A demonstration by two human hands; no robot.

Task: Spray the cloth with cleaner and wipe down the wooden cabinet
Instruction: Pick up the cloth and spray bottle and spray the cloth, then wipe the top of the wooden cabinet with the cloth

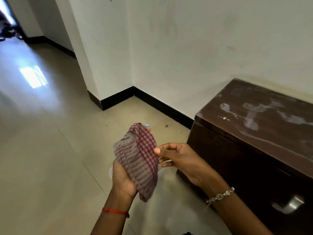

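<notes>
My left hand (pixel 123 177) holds a folded red-and-white checked cloth (pixel 138 160) from below, over the floor. My right hand (pixel 179 158) meets the cloth's right edge, thumb on top and fingers curled beneath it. A small blue-and-white tip (pixel 147 125) pokes out above the cloth, and white plastic (pixel 111 172) shows under it; what these belong to is hidden. The dark wooden cabinet (pixel 254 133) stands to the right against the wall, its top marked with whitish smears.
A metal handle (pixel 288 204) sits on the cabinet's front. Beige floor tiles (pixel 50 150) spread to the left towards a corridor. White walls with black skirting (pixel 115 99) form a corner behind. Small specks of dirt (pixel 166 126) lie near the skirting.
</notes>
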